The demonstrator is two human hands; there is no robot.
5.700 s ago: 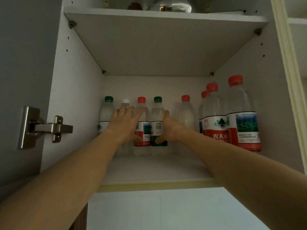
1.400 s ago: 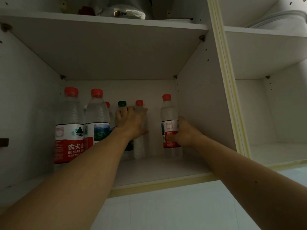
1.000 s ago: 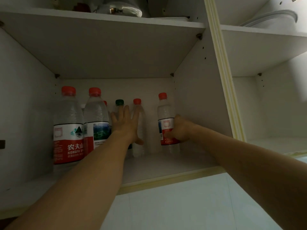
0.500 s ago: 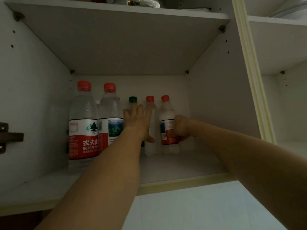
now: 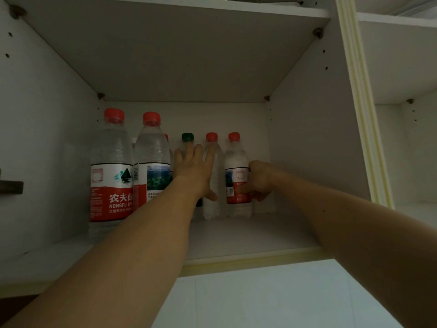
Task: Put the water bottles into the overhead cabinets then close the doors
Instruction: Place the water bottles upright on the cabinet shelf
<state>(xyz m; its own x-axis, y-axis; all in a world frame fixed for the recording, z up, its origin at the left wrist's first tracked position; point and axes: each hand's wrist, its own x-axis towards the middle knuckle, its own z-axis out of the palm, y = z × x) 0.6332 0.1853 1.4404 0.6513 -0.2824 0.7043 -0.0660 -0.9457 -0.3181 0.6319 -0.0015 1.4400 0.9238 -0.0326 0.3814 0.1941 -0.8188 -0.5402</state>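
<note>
Several water bottles stand on the lower shelf (image 5: 248, 235) of the open overhead cabinet. Two large red-capped bottles (image 5: 111, 171) (image 5: 152, 159) are at the front left. At the back stand a green-capped bottle (image 5: 187, 138), an unlabelled red-capped bottle (image 5: 214, 185) and a red-capped bottle with a red label (image 5: 236, 176). My left hand (image 5: 195, 171) lies flat, fingers spread, against the green-capped and unlabelled bottles. My right hand (image 5: 259, 179) grips the labelled bottle from its right side.
A white divider panel (image 5: 312, 143) bounds the compartment on the right, with a second open compartment (image 5: 406, 150) beyond it. An upper shelf (image 5: 179, 43) roofs the space. A door hinge (image 5: 10, 187) shows at the far left. White wall tiles (image 5: 260, 297) lie below.
The labelled bottle in my right hand has slid left, closing up against the unlabelled red-capped bottle. My left hand stays spread on the back bottles. The view has shifted slightly.
</note>
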